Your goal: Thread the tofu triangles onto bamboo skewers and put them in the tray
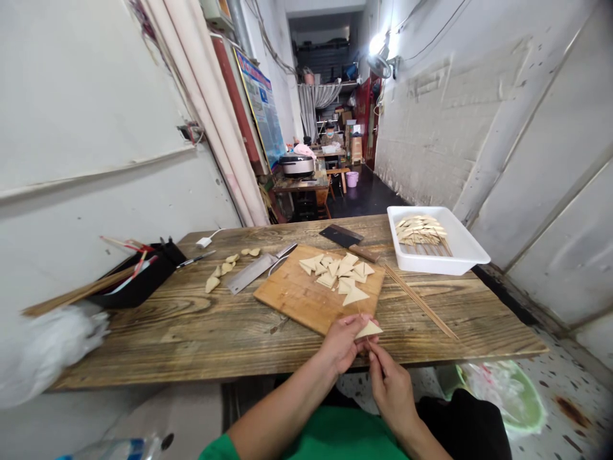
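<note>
Just past the table's front edge, my left hand point(341, 344) pinches a pale triangular slice point(370, 329) that looks like tofu. My right hand point(390, 380) is closed on a thin wooden skewer point(368, 343), which runs into the slice from below. Another triangle point(355, 295) lies by the skewer's upper end; whether it is threaded, I cannot tell. Behind my hands is a wooden cutting board point(290, 291) with a pile of such triangles point(338, 265). Several loose skewers point(421, 301) lie on the wooden table to the right.
A white tray point(460, 260) holds skewered pieces at the back right. Two cleavers, one steel point(251, 273) and one dark point(341, 235), lie beside the board. Pale scraps point(223, 268), a black box of skewers point(138, 287) and a plastic bag point(48, 351) are leftward. A person point(330, 135) sits far back.
</note>
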Tool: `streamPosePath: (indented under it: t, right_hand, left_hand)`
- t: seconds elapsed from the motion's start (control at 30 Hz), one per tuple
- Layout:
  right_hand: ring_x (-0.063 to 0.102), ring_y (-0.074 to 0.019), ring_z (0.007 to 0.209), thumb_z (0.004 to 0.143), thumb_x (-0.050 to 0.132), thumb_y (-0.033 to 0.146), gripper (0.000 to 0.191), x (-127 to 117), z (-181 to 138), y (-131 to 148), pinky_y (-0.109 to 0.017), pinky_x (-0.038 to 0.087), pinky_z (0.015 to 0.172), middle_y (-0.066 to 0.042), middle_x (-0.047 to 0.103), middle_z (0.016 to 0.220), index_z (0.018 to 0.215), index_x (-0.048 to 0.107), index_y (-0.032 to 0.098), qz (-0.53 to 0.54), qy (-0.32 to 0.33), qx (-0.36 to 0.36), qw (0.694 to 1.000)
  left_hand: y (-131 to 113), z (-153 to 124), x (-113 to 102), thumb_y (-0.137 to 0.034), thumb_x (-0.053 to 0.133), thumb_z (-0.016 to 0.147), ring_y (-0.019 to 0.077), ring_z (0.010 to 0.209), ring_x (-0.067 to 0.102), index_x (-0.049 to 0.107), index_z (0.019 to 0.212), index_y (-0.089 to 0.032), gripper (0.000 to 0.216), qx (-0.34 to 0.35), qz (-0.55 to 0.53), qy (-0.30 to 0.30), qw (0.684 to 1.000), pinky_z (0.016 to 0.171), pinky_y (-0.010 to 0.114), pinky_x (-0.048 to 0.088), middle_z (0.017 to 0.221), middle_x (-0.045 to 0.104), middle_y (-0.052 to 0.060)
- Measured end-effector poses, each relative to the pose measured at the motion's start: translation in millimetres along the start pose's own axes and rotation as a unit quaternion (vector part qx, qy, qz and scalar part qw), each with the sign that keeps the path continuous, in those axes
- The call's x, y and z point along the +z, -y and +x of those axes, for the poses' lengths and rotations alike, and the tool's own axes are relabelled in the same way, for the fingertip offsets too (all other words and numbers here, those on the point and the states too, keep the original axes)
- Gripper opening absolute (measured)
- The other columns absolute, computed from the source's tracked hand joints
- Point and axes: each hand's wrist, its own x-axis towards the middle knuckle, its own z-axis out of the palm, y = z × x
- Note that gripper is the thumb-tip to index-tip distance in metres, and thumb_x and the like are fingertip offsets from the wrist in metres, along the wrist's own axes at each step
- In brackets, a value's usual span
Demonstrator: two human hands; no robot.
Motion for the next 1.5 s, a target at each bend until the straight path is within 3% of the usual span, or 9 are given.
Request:
streamPosePath:
  t: [0.17, 0.3, 0.47, 0.93, 1.33, 1.5]
  right_hand:
    - [0.07, -0.0181, 0.071, 0.088, 0.038, 0.022, 0.028, -5.3, 4.4, -0.4, -0.025, 0.056, 0.063, -0.01, 0.072, 0.083, 0.094, 0.063, 0.013, -0.004, -0.021, 0.003, 1.0]
    - [0.07, -0.0174, 0.075, 0.089, 0.039, 0.023, 0.026, -7.1, 1.2, 1.7, -0.024, 0.057, 0.067, -0.009, 0.072, 0.086, 0.098, 0.063, 0.015, 0.028, -0.009, 0.003, 1.0]
    - [0.069, -0.0173, 0.078, 0.091, 0.038, 0.024, 0.027, -6.1, -4.1, 7.0, -0.024, 0.057, 0.069, -0.009, 0.072, 0.089, 0.1, 0.062, 0.016, 0.051, 0.02, -0.006, 0.998]
    - [0.07, -0.0171, 0.077, 0.092, 0.037, 0.028, 0.03, -4.2, -5.7, 8.5, -0.022, 0.057, 0.068, -0.009, 0.072, 0.088, 0.1, 0.064, 0.016, 0.044, -0.002, -0.014, 0.999]
    - [0.07, -0.0185, 0.074, 0.091, 0.037, 0.027, 0.03, -3.1, -2.6, 3.8, -0.026, 0.058, 0.065, -0.009, 0.072, 0.086, 0.099, 0.064, 0.016, 0.02, -0.003, 0.012, 1.0]
    - [0.07, -0.0184, 0.076, 0.091, 0.037, 0.028, 0.031, -5.7, -2.8, -1.3, -0.026, 0.057, 0.068, -0.009, 0.072, 0.087, 0.099, 0.064, 0.016, 0.033, 0.004, 0.027, 0.999]
  left_hand:
    - [-3.4, -1.3, -1.7, -0.037, 0.068, 0.068, 0.0119, 0.062, 0.059, 0.062, 0.085, -0.007, 0.035, 0.01, 0.025, 0.001, 1.0, 0.059, 0.023, 0.049, 0.083, 0.063, 0.01]
    - [-21.2, 3.2, -7.4, -0.041, 0.063, 0.072, 0.0126, 0.072, 0.061, 0.059, 0.087, -0.009, 0.035, 0.086, 0.022, -0.068, 0.994, 0.065, 0.021, 0.049, 0.087, 0.063, 0.011]
    - [-34.5, 10.7, -10.8, -0.033, 0.063, 0.074, 0.0141, 0.076, 0.062, 0.059, 0.09, -0.012, 0.027, 0.12, -0.026, -0.039, 0.992, 0.074, 0.028, 0.05, 0.094, 0.062, 0.01]
    - [-29.5, 8.8, -3.7, -0.026, 0.058, 0.078, 0.0142, 0.077, 0.062, 0.057, 0.088, -0.011, 0.018, 0.104, -0.036, -0.051, 0.993, 0.078, 0.03, 0.049, 0.094, 0.062, 0.01]
    - [-8.7, 1.9, 8.8, -0.037, 0.071, 0.063, 0.015, 0.073, 0.061, 0.061, 0.08, -0.009, 0.034, 0.099, -0.031, -0.049, 0.993, 0.073, 0.026, 0.047, 0.085, 0.064, 0.01]
    - [-8.2, 13.2, -3.1, -0.046, 0.06, 0.072, 0.0173, 0.076, 0.06, 0.062, 0.093, -0.011, 0.041, 0.117, 0.048, -0.044, 0.991, 0.069, 0.028, 0.046, 0.089, 0.064, 0.011]
